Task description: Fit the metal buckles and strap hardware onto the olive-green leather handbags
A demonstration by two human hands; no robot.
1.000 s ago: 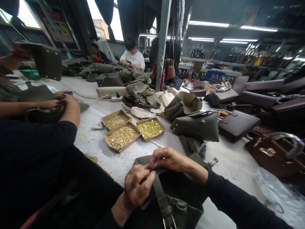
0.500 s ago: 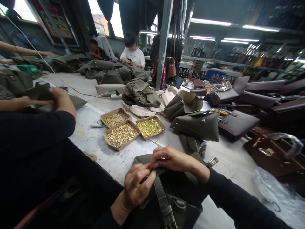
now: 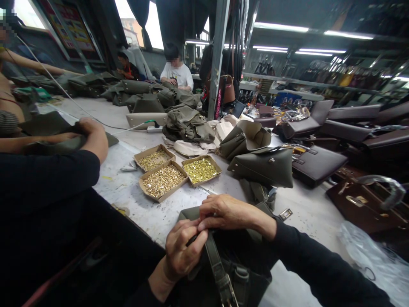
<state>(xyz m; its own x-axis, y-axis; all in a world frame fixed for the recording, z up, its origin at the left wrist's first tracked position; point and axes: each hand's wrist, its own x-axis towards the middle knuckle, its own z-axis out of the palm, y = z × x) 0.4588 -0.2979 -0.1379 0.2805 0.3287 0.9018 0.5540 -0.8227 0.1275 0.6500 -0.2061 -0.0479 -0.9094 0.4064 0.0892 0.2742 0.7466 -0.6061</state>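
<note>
Left hand (image 3: 183, 248) and right hand (image 3: 225, 211): fingers narrowed, apparently closed on the upper edge of an olive-green, leather-like bag (image 3: 257, 277) beneath them; exact part pinched hidden. Below the fingers, a rectangular metal buckle (image 3: 231, 292) is fitted; edge work judged unfinished.

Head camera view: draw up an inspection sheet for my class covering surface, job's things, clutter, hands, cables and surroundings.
Surface: pale table, with small specks and scraps.
Job's things: olive bag with strap; beyond it, three trays of gold-coloured pieces.
Clutter: other olive bags, brown bags, crumpled plastic.
Hands: left hand grips the olive bag's rim near the strap; right hand meets it there, its hold unclear.
Cables: white cable at left; apparent power strip farther back.
Surroundings: co-worker at left, person in white across the table, metal post, ceiling lights.
</note>
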